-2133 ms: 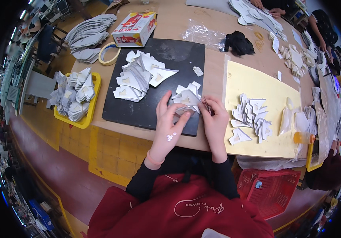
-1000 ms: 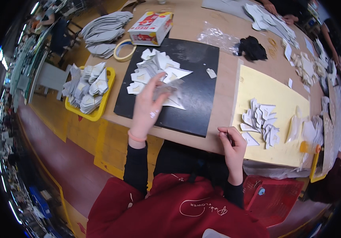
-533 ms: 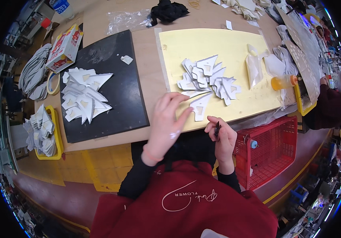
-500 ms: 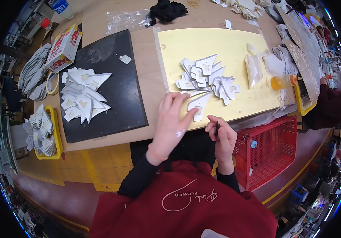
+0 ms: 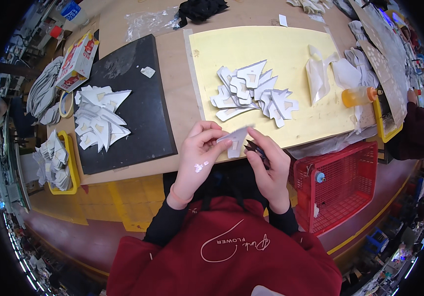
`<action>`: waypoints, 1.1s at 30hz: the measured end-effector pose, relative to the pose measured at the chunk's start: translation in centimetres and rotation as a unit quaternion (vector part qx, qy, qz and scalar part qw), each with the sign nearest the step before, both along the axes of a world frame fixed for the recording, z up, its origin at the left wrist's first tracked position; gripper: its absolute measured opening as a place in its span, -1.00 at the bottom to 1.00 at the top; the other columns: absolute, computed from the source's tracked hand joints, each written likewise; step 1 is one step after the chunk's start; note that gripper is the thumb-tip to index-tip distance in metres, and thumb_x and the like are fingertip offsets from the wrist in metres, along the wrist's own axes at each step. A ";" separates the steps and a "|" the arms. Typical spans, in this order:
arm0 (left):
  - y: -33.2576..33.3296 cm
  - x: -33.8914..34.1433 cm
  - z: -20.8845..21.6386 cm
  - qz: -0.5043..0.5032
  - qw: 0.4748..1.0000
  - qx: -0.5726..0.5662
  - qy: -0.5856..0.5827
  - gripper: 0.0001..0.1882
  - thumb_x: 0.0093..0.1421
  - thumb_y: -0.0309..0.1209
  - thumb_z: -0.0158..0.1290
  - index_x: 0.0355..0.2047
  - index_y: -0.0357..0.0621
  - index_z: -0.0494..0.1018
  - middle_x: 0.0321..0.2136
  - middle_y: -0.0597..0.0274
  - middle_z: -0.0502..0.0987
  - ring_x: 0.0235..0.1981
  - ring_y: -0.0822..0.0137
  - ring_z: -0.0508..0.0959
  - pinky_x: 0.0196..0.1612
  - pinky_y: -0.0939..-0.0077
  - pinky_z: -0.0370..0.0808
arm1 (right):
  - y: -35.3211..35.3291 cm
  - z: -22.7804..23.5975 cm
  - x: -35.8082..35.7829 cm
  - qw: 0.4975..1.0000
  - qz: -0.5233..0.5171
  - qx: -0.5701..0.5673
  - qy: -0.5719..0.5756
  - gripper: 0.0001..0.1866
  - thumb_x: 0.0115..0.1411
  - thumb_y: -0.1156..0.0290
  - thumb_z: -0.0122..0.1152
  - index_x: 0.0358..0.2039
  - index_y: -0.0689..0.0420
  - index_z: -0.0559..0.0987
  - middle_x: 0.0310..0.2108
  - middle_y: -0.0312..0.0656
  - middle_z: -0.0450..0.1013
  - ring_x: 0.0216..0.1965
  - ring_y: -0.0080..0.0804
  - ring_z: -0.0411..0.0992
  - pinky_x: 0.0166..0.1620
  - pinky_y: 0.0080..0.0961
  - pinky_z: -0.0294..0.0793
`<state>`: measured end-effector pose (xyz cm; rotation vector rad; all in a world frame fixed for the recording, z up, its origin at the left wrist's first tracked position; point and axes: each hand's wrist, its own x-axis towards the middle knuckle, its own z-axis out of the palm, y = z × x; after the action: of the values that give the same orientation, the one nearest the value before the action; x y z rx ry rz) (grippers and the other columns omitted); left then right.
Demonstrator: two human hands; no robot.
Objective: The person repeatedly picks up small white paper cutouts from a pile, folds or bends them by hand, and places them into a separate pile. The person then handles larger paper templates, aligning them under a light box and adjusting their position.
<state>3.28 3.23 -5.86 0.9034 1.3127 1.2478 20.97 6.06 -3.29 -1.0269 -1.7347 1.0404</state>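
My left hand [image 5: 198, 157] pinches a flat white shoe-upper-like piece [image 5: 235, 142] with a small window-shaped patch, in front of my body at the table's near edge. Close beside it, my right hand [image 5: 272, 170] is closed round small black thread snips [image 5: 255, 148], their dark pointed tips toward the piece. The right index fingertip meets the piece's upper corner. Beyond both hands a loose pile of similar white pieces [image 5: 251, 81] lies on the yellow board [image 5: 295, 44]. A second pile [image 5: 101, 118] rests on the black board [image 5: 147, 113] to the left.
A yellow tray [image 5: 72, 165] with more white pieces stands at the left, near a tape roll [image 5: 66, 104] and a printed carton [image 5: 78, 61]. An orange bottle [image 5: 355, 97] is at the right. Below the table's right side sits a red plastic crate [image 5: 342, 190].
My left hand has picked up the white piece from the near edge of the yellow board and drawn it toward me. My right hand has come up to meet it with the snips.
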 end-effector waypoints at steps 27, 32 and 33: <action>-1.9 -1.2 0.9 0.070 0.966 0.120 -0.220 -0.96 0.22 -0.59 0.16 -0.37 -0.31 0.52 -0.17 0.08 0.59 -0.13 0.39 0.55 0.02 0.47 0.49 | -0.8 0.7 -0.8 0.992 0.059 -0.066 0.089 -0.64 0.20 0.60 0.26 0.03 0.22 0.62 -0.36 -0.17 0.53 -0.42 -0.54 0.50 -0.38 -0.65 0.41; -2.3 -0.7 1.5 0.045 0.988 0.103 -0.110 -0.85 0.24 -0.65 0.16 -0.17 -0.42 0.57 -0.14 0.07 0.59 -0.14 0.39 0.59 -0.02 0.53 0.55 | -0.2 1.4 -1.3 0.997 0.067 0.023 -0.014 -0.67 0.15 0.64 0.28 -0.05 0.18 0.66 -0.34 -0.14 0.56 -0.43 -0.43 0.54 -0.39 -0.58 0.48; -2.3 -0.6 1.6 0.042 0.989 0.102 -0.097 -0.82 0.24 -0.66 0.16 -0.15 -0.43 0.57 -0.13 0.07 0.59 -0.13 0.38 0.59 -0.02 0.53 0.56 | 0.0 1.0 -1.5 0.996 0.065 0.058 -0.023 -0.68 0.14 0.65 0.28 -0.07 0.18 0.67 -0.34 -0.14 0.56 -0.43 -0.41 0.54 -0.39 -0.56 0.49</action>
<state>2.67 0.90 -4.24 0.8514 1.0919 1.5182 19.43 6.11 -2.30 -0.8818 -1.8972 0.9893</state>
